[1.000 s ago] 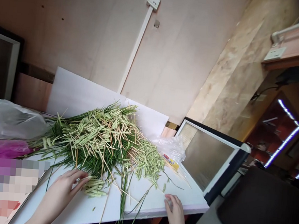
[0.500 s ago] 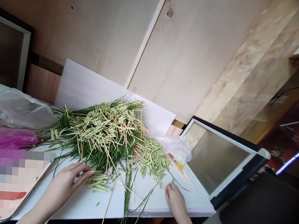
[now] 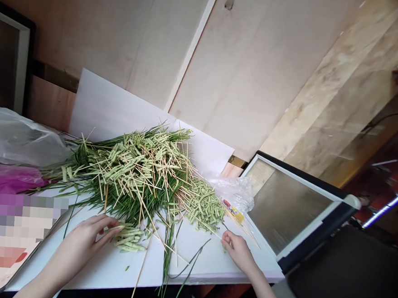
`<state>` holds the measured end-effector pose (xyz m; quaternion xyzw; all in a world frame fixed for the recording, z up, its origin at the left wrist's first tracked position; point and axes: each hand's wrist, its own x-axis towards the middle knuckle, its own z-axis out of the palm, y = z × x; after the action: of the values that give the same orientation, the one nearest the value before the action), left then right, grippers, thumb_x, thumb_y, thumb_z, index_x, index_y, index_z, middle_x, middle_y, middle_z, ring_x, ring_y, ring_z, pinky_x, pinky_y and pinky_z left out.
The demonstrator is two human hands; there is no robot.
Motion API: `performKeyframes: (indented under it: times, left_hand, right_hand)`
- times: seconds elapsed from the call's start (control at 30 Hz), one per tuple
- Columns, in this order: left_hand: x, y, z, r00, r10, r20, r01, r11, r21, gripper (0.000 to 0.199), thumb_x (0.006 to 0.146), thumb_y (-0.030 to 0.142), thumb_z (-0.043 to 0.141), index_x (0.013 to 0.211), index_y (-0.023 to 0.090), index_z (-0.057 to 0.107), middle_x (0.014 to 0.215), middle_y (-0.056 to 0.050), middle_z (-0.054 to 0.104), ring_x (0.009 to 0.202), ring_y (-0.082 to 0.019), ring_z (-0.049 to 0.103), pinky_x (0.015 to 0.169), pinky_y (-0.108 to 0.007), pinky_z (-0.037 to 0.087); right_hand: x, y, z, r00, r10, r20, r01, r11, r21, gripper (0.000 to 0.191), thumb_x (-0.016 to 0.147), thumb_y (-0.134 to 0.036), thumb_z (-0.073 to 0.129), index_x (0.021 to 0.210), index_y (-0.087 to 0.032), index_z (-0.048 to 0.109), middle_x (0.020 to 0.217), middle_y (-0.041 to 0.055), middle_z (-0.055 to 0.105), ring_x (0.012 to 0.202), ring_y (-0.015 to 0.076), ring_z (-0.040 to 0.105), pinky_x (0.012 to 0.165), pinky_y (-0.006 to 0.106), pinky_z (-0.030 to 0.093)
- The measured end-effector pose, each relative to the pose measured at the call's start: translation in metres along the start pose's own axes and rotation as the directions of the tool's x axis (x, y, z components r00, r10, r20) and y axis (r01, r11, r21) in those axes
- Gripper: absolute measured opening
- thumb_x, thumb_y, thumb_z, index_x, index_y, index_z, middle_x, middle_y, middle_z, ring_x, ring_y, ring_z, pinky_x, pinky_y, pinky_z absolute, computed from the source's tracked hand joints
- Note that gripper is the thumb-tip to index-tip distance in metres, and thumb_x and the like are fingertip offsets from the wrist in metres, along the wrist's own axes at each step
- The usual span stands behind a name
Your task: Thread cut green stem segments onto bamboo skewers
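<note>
My left hand (image 3: 88,239) is at the left side of a small bunch of pale green cut pieces (image 3: 130,238), which look like bean pieces. Its thumb and fingertips close on the bunch's near end; exactly what they pinch is hidden. My right hand (image 3: 238,249) is above the right part of the white table, pinching the end of a thin pale bamboo skewer (image 3: 215,233) that points left toward a heap of loose green pieces (image 3: 205,206). Behind both hands rises a large pile of skewered green pieces (image 3: 133,158) on long dark green leaves (image 3: 133,205).
Clear plastic bags (image 3: 25,139) and a magenta bag (image 3: 8,179) lie at the left. A blurred-out tray-like object (image 3: 18,245) is at the front left. A crumpled clear wrapper (image 3: 235,190) and loose skewers (image 3: 252,232) lie at the right, beside a framed panel (image 3: 292,210).
My right hand has turned and risen slightly, and a thin skewer now shows in its fingers. My left hand stays at the small bunch. The whole view has shifted a little.
</note>
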<state>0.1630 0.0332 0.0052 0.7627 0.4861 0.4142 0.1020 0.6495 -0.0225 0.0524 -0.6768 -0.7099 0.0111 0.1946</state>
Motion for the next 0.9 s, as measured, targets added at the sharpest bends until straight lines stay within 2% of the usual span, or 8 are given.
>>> performKeyframes:
  times: [0.17,0.33,0.63,0.77,0.9]
  left_hand:
    - [-0.001,-0.002,0.002,1.000,0.014,0.025,-0.013,1.000,-0.017,0.037,0.094,0.058,0.054,0.091,0.026,0.072,0.095,-0.003,0.074,0.083,-0.021,0.068,0.074,-0.027,0.050]
    - [-0.001,-0.002,0.001,0.999,0.006,0.039,-0.005,1.000,-0.022,0.035,0.095,0.055,0.053,0.091,0.026,0.072,0.096,-0.003,0.075,0.084,-0.021,0.068,0.072,-0.026,0.050]
    - [-0.001,-0.002,0.000,0.999,-0.003,0.037,0.004,1.000,-0.020,0.036,0.095,0.056,0.052,0.087,0.026,0.071,0.091,-0.002,0.074,0.081,-0.021,0.068,0.071,-0.026,0.049]
    - [-0.002,0.002,-0.003,1.000,-0.005,0.001,0.005,1.000,-0.012,0.034,0.093,0.054,0.055,0.085,0.026,0.072,0.087,-0.002,0.074,0.077,-0.020,0.068,0.068,-0.025,0.050]
    - [-0.002,0.004,-0.003,1.000,-0.014,0.008,0.014,1.000,-0.023,0.033,0.094,0.052,0.055,0.086,0.026,0.072,0.092,-0.002,0.075,0.075,-0.019,0.068,0.068,-0.025,0.050]
  right_hand:
    - [0.008,-0.002,-0.002,0.997,-0.018,-0.076,0.025,0.995,0.093,0.019,0.090,-0.032,0.048,0.083,-0.021,0.062,0.064,-0.0008,0.063,0.058,0.0193,0.058,0.060,0.027,0.040]
    - [0.022,-0.006,-0.006,0.991,-0.036,-0.125,0.048,0.994,0.097,0.021,0.091,-0.036,0.048,0.083,-0.022,0.061,0.063,-0.0006,0.063,0.057,0.0200,0.059,0.059,0.027,0.040]
    - [0.054,-0.043,-0.002,0.977,-0.100,-0.188,0.118,0.989,0.090,0.024,0.094,-0.036,0.044,0.084,-0.022,0.060,0.063,0.0008,0.065,0.056,0.0206,0.059,0.058,0.028,0.039]
    - [0.064,-0.057,-0.010,0.970,-0.120,-0.213,0.151,0.979,0.135,0.024,0.094,-0.038,0.044,0.083,-0.022,0.058,0.060,0.0004,0.062,0.053,0.0202,0.056,0.057,0.029,0.039]
    - [0.071,-0.063,-0.027,0.965,-0.130,-0.230,0.183,0.957,0.226,0.027,0.095,-0.043,0.048,0.083,-0.022,0.059,0.057,-0.0008,0.059,0.052,0.0186,0.054,0.056,0.029,0.039]
